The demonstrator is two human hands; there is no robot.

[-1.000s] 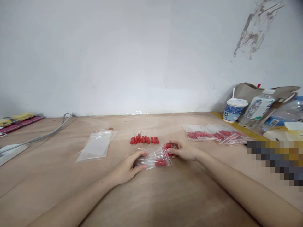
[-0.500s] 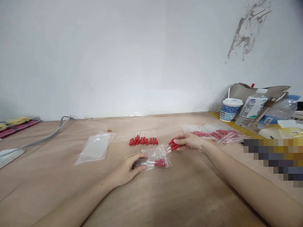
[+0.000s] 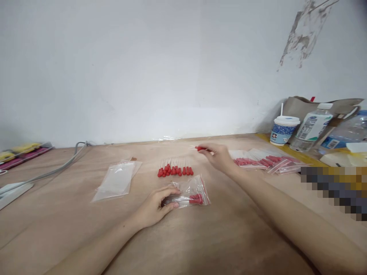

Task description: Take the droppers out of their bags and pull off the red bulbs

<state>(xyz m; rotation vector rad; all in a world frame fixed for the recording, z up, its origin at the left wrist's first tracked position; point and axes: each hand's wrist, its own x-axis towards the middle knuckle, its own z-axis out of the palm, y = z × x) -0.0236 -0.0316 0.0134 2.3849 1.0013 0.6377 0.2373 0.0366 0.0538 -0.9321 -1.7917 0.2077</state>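
Observation:
My left hand (image 3: pixel 156 206) grips the closed end of a clear zip bag (image 3: pixel 190 185) lying on the wooden table. Inside the bag are several glass droppers with red rubber bulbs (image 3: pixel 196 199); the bulbs point right, toward the bag's red-edged mouth. My right hand (image 3: pixel 220 157) is above the table, up and to the right of the bag, pinching red-bulbed droppers (image 3: pixel 201 148) whose thin stems point left. How many it holds I cannot tell. Just left of that hand lies a row of loose droppers (image 3: pixel 174 170), bulbs toward me.
Flat clear bags (image 3: pixel 114 179) lie at the left, and bags filled with red-bulbed droppers (image 3: pixel 266 161) are heaped at the right. A lidded paper cup (image 3: pixel 283 131) and a plastic bottle (image 3: pixel 312 128) stand at the back right. A grey cable (image 3: pixel 65 162) crosses the left side.
My right hand has moved up and slightly left, away from the bag's mouth, with the droppers still in it. My left hand stays on the bag. The view has shifted slightly.

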